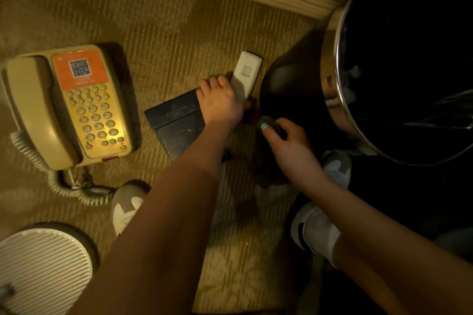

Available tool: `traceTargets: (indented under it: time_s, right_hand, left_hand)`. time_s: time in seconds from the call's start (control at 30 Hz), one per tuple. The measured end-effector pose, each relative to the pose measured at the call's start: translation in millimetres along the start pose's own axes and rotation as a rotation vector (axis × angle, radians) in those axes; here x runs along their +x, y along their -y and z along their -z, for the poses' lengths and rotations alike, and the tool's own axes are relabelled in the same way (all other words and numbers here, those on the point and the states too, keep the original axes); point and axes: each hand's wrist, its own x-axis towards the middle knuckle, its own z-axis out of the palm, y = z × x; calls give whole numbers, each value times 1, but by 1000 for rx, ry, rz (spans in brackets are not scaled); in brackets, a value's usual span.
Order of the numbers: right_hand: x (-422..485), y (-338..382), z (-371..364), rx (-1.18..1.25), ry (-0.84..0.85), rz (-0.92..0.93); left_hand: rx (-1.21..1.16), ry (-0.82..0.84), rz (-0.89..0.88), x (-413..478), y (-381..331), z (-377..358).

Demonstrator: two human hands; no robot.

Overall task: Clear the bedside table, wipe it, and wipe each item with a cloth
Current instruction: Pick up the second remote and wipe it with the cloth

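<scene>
Here, on the carpet (166, 33): one phone (69, 107), one remote (247, 71), one folder (176, 123), all lying near each other, left of one bin (330, 79).
Left hand (220, 102): fingers curled round the lower end of the white remote, holding it; the remote's upper end sticks out past the fingers toward the bin.
Right hand (289, 146): grips one dark cloth (268, 169), thumb on top; the cloth hangs below the fist.
Hands to each other: near, not touching; the right sits just below and right of the left.
Remote to cloth: apart; the cloth is at the wrist side of the left hand.
Folder: dark, flat, partly under the left hand and forearm.
Phone: beige, handset in its cradle, orange label with a QR code, coiled cord trailing below; well left of both hands.
Bin: dark, metal rim, tilted mouth toward the camera, just right of the remote.
Shoes: two, grey and white, one (128, 207) by the left forearm, one (335, 169) by the right wrist.
Lower left corner: one round white ribbed thing (43, 263); what it is I cannot tell.
</scene>
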Motion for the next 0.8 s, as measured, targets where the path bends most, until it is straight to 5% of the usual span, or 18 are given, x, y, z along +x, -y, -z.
traceTargets:
  time_s: [0.27, 0.4, 0.5, 0.8]
  right_hand:
    - [-2, 10, 1, -1, 15, 8]
    - [-1, 3, 7, -56, 39, 11]
    - [-7, -7, 13, -52, 37, -14]
    - [-45, 25, 21, -144, 28, 95]
  left_hand:
    - [91, -17, -31, -13, 1, -1]
    - [-50, -110, -55, -20, 15, -12]
    - [-185, 11, -67, -21, 28, -5]
    - [-643, -9, 161, -39, 39, 61]
